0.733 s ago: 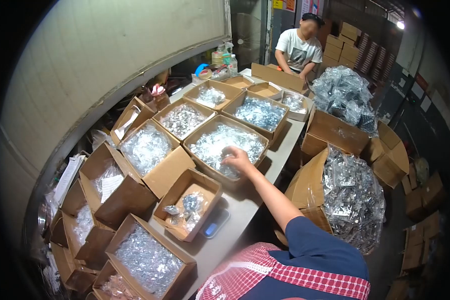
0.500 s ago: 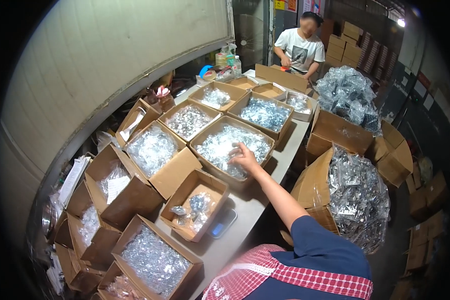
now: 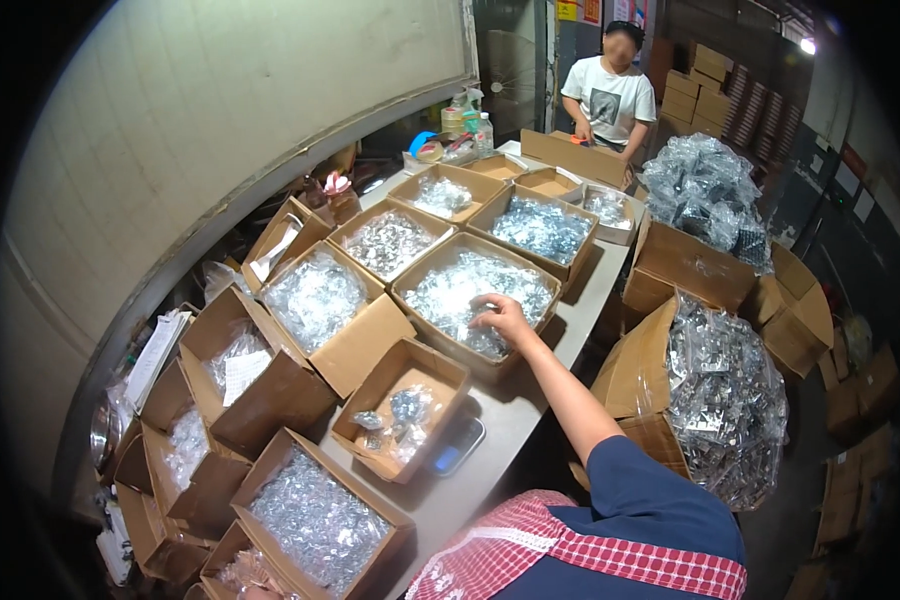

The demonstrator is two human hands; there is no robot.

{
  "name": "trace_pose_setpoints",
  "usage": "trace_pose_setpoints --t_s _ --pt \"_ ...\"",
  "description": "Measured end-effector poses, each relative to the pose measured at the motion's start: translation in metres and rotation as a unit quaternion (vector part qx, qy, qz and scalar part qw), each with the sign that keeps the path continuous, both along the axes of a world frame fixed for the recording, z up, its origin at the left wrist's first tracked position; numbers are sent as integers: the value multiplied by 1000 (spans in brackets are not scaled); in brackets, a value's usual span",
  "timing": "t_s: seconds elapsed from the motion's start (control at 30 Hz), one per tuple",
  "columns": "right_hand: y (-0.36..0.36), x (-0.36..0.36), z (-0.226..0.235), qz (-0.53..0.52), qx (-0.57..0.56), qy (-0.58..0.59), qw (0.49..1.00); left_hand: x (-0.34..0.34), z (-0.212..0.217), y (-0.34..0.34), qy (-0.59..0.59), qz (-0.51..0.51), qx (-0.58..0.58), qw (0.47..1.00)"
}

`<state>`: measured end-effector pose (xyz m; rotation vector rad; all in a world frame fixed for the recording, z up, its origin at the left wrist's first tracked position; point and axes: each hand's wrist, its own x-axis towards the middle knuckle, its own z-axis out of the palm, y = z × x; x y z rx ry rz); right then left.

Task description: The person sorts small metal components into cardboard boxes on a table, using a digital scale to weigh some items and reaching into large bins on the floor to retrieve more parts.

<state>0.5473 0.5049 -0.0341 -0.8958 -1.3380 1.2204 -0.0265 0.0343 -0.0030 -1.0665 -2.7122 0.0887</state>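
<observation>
My right hand [image 3: 503, 319] reaches over a cardboard box [image 3: 448, 350] filled with small clear plastic packets [image 3: 460, 287] of shiny metal parts. Its fingers are bent and apart at the packets near the box's right side; I see nothing held in them. Nearer me stands a shallow cardboard box [image 3: 445, 410] with a few small bagged parts [image 3: 410, 404] inside. Beside that box lies a small scale-like tray with a blue patch [image 3: 450, 459]. At the bottom edge a skin-toned sliver [image 3: 262, 593] may be my left hand; its fingers are hidden.
More open boxes of bagged metal parts [image 3: 320, 525] line the table's left and far side. Large cartons with heaped packets [image 3: 722, 400] stand right of the table. A co-worker [image 3: 610, 105] stands at the far end behind a long carton [image 3: 570, 158].
My right hand has drawn slightly nearer me over the packets, its fingers bending more. The whole view has shifted a little. A skin-toned sliver has come in at the bottom edge.
</observation>
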Motion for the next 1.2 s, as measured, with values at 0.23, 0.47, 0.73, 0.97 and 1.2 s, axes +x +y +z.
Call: trace_pose_setpoints --t_s 0.23,0.47,0.73,0.97,1.2 --pt "-2 3 4 5 -1 39 999 -7 -8 54 -61 75 28 995" --pt "-2 4 8 16 -20 35 999 15 -7 88 -114 40 99 988" --pt "-2 1 11 10 -37 54 998 21 -9 100 -136 21 125 983" --pt "-1 -1 12 2 -50 123 991 23 -10 104 -151 6 139 979" --pt "-3 -3 10 -24 -44 125 991 24 -9 106 -157 -9 150 976"
